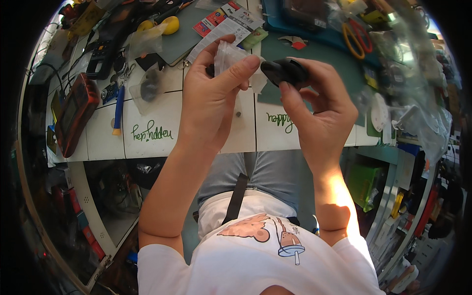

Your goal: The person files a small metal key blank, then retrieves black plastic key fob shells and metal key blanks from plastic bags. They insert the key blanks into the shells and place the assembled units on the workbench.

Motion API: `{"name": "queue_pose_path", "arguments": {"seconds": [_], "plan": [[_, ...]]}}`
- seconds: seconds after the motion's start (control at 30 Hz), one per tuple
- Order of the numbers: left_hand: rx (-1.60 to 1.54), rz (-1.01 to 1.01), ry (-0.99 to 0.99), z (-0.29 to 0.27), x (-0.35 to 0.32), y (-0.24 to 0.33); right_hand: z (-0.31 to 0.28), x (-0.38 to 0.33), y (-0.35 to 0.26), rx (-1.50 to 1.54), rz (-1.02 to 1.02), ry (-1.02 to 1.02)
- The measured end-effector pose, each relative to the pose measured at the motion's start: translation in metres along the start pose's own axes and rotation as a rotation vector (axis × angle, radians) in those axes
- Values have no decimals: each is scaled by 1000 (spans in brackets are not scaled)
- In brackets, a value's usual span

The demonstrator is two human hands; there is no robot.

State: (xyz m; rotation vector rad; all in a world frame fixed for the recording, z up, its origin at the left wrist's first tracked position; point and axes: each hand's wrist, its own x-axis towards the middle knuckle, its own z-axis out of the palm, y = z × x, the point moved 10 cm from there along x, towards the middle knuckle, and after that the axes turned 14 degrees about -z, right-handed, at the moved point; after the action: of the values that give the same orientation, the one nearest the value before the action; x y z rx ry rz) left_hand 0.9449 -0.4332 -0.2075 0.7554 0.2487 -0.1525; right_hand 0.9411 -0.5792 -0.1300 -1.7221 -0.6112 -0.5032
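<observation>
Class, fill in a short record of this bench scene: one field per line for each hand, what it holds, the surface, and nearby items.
left hand: pinches a small clear plastic bag, fingers closed on it
right hand: grips a black oval part, touching the bag's edge
surface: white table with green handwriting
nearby left: red handheld device, blue-handled tool
nearby right: orange-handled scissors, loose clear bags

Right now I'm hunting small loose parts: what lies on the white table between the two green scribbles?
In the head view, the left hand covers most of that stretch; beside it a small dark round bit lies on the white table.
</observation>
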Motion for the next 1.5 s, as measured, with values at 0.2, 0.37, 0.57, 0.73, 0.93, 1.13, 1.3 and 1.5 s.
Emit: {"name": "queue_pose_path", "arguments": {"seconds": [0.2,0.37,0.57,0.73,0.93,1.13,1.3,1.5], "plan": [[943,397,184,20,-9,25,-21,1,7,72,189,47],[1378,730,168,54,-21,19,-18,12,8,114,262,-56],[1416,666,151,64,-10,10,-2,19,16,-143,247,-278],[1382,713,64,73,-2,9,14,34,29,-268,226,-588],[1345,578,15,70,11,7,13,51,45,-161,413,-715],[1415,570,37,74,14,14,13,72,9,-8,531,-678],[1550,540,131,79,15,23,3,69,6,-59,250,-527],[1395,660,127,82,15,35,7,62,-13,-391,-157,-392]]}}
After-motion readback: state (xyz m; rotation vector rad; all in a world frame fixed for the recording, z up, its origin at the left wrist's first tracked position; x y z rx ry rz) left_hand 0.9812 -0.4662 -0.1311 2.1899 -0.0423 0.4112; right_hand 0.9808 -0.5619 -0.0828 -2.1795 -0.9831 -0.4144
